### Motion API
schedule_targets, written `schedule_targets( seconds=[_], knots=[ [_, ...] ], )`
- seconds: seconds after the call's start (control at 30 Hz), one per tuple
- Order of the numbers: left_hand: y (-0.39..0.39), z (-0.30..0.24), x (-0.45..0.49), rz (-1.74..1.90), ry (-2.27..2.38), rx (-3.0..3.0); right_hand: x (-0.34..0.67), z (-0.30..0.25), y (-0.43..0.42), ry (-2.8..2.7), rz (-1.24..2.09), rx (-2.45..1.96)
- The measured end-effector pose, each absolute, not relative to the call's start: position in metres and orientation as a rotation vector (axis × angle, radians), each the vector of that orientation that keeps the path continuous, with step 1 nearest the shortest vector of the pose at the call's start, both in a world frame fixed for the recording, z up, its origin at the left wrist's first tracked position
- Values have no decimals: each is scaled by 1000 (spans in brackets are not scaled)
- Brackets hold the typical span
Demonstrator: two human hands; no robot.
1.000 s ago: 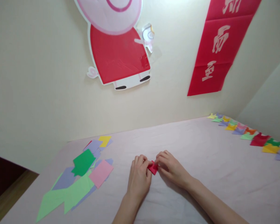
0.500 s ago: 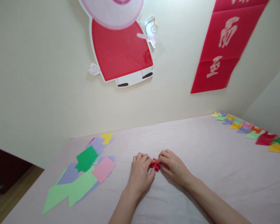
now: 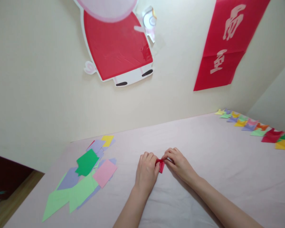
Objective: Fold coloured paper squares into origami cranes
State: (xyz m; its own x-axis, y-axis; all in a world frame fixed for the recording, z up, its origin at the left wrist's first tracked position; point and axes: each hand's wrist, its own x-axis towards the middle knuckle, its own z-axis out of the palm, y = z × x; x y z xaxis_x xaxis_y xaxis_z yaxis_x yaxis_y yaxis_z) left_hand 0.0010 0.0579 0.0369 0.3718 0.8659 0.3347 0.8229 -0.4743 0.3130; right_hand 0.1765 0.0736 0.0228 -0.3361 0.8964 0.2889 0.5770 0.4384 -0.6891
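A small folded red paper piece (image 3: 161,164) lies on the pale pink tabletop (image 3: 204,158) between my two hands. My left hand (image 3: 147,172) has its fingers curled and pinches the paper's left side. My right hand (image 3: 179,164) pinches the right side with thumb and fingertips. Most of the paper is hidden by my fingers.
Loose flat sheets lie at the left: dark green (image 3: 86,162), pink (image 3: 104,173), light green (image 3: 70,196), purple and yellow (image 3: 107,140). A row of several folded coloured paper shapes (image 3: 258,128) runs along the right wall. Red cartoon cutout and red banner hang on the wall behind.
The red paper has become narrower and more tightly folded between my fingers. Both hands shifted slightly right and away from me; the view tilted a little.
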Motion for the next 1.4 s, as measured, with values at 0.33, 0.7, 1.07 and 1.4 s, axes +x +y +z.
schedule_targets(
  seconds=[0.33, 0.7, 1.07, 1.4],
  knots=[
    [62, 30, -1, 772, 1559, 2385, 180, 29, 84, -2059, 833, -1213],
    [61, 35, -10, 820, 1462, 2266, 171, 38, 93, -2110, 861, -1296],
    [57, 30, 3, 732, 1641, 2392, 177, 33, 90, -2070, 909, -1219],
    [57, 32, 7, 623, 1729, 2444, 177, 31, 90, -2078, 897, -1228]
  ],
)
